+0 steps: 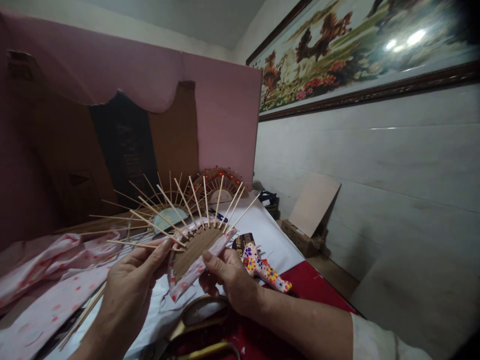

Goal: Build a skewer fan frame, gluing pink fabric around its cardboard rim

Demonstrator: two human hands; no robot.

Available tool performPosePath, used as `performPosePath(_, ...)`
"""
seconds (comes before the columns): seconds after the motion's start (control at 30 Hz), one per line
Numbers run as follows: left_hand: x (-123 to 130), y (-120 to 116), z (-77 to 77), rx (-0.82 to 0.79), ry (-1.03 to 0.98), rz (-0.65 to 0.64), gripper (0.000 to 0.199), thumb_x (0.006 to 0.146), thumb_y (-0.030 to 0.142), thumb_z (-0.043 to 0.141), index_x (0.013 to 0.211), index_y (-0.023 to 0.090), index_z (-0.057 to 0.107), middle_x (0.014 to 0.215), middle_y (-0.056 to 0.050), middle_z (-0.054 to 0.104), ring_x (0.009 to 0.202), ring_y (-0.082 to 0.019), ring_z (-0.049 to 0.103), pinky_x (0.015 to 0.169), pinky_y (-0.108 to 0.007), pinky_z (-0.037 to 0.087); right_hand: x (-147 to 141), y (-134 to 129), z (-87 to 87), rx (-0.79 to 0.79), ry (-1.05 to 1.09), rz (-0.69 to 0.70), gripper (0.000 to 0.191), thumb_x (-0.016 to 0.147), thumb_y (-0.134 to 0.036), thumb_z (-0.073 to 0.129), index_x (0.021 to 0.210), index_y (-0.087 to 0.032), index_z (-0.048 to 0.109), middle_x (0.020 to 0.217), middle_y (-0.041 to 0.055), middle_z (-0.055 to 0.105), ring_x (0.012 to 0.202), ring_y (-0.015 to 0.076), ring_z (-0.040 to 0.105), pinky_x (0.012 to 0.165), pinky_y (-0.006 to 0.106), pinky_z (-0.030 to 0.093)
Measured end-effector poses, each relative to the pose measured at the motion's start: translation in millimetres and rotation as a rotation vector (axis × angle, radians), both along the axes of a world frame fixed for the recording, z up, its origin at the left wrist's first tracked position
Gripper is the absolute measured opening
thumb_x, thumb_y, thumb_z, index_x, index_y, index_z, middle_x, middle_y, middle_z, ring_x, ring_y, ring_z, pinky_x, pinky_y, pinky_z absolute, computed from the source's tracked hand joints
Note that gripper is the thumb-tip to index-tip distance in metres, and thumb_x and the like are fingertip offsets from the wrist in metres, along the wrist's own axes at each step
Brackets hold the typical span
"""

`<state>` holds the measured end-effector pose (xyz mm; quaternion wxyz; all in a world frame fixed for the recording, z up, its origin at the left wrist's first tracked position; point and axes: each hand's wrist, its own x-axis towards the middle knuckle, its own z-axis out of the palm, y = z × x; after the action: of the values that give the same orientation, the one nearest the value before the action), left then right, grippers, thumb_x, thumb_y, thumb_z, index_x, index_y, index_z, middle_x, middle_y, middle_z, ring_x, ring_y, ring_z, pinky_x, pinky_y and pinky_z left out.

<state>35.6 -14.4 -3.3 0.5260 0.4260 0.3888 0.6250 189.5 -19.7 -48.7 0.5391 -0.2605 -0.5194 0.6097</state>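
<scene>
Between my hands is a half-round cardboard piece [198, 250] with a pale pink dotted cloth edging [198, 272]. Thin wooden sticks [195, 200] fan out from its curved edge. My left hand [131, 285] is closed, thumb and fingers pinching the lowest left stick [131, 244] where it meets the cardboard. With the thumb on top, my right hand [236, 280] grips the cloth-covered straight edge, its other fingers partly hidden underneath. Brass-coloured scissors [210, 345] lie below the piece. Right of it rests a flower-patterned stuffed cloth shape [266, 270].
Behind stand another stick fan with a pale green centre [168, 218] and a red-beaded fan [221, 185]. Pink dotted cloth [48, 300] and loose sticks [82, 317] lie at left. Red cloth [311, 282] covers the table's right side. A pink panel [228, 120] rises behind.
</scene>
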Motion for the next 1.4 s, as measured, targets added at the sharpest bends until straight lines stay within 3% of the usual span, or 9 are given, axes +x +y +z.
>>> performPosePath(0.3, 0.1, -0.9, 1.8, -0.062, 0.005, 0.014, 0.031, 0.046, 0.033, 0.085, 0.070, 0.017, 0.074, 0.063, 0.001, 0.069, 0.064, -0.012, 0.061, 0.056, -0.012, 0.051, -2.5, -1.6, 2.0, 0.029, -0.010, -0.009, 0.041, 0.080, -0.053, 0.057, 0.072, -0.013, 0.056, 0.047, -0.0033, 0.050, 0.033, 0.0049, 0.037, 0.032, 0.018, 0.026)
performPosePath(0.57, -0.4, -1.2, 8.4, -0.051, -0.007, 0.056, 0.034, 0.041, 0.032, 0.087, 0.068, 0.016, 0.073, 0.063, 0.001, 0.069, 0.062, -0.010, 0.059, 0.054, -0.011, 0.050, -1.7, -0.4, 0.7, 0.027, 0.080, -0.032, 0.047, 0.074, -0.061, 0.058, 0.073, -0.014, 0.055, 0.057, -0.0025, 0.051, 0.040, 0.0047, 0.042, 0.031, 0.016, 0.027)
performPosePath(0.93, -4.4, 2.9, 4.3, -0.030, -0.009, 0.087, 0.025, 0.049, 0.028, 0.084, 0.068, 0.016, 0.073, 0.063, 0.000, 0.069, 0.061, -0.010, 0.058, 0.054, -0.013, 0.048, -0.3, -2.5, 6.6, 0.001, 0.142, -0.080, 0.042, 0.074, -0.057, 0.062, 0.071, -0.015, 0.054, 0.053, -0.0023, 0.052, 0.043, 0.0064, 0.044, 0.032, 0.014, 0.026)
performPosePath(1.13, -2.2, 2.1, 0.3, 0.058, -0.006, 0.014, 0.014, 0.061, 0.024, 0.079, 0.069, 0.015, 0.072, 0.063, 0.000, 0.069, 0.059, -0.010, 0.058, 0.054, -0.016, 0.046, 0.5, -2.0, -0.3, 0.000, 0.065, -0.046, 0.038, 0.077, -0.051, 0.062, 0.077, -0.013, 0.059, 0.052, -0.0021, 0.053, 0.040, 0.0055, 0.041, 0.032, 0.015, 0.027)
performPosePath(1.27, -1.3, -0.1, -1.9, 0.073, 0.011, -0.001, 0.014, 0.066, 0.025, 0.075, 0.074, 0.015, 0.072, 0.068, -0.002, 0.071, 0.063, -0.012, 0.060, 0.060, -0.021, 0.048, 0.3, -3.8, -0.2, 0.010, -0.017, -0.054, 0.041, 0.077, -0.052, 0.061, 0.066, -0.012, 0.058, 0.050, -0.0014, 0.053, 0.038, 0.0046, 0.040, 0.033, 0.016, 0.029)
performPosePath(1.4, -0.9, -1.0, -2.2, 0.074, 0.031, 0.017, 0.014, 0.065, 0.025, 0.075, 0.073, 0.014, 0.071, 0.064, -0.001, 0.069, 0.058, -0.011, 0.058, 0.056, -0.021, 0.045, -0.8, -6.3, 2.0, -0.006, -0.048, -0.068, 0.042, 0.076, -0.052, 0.062, 0.064, -0.012, 0.057, 0.047, -0.0016, 0.052, 0.036, 0.0043, 0.040, 0.034, 0.016, 0.029)
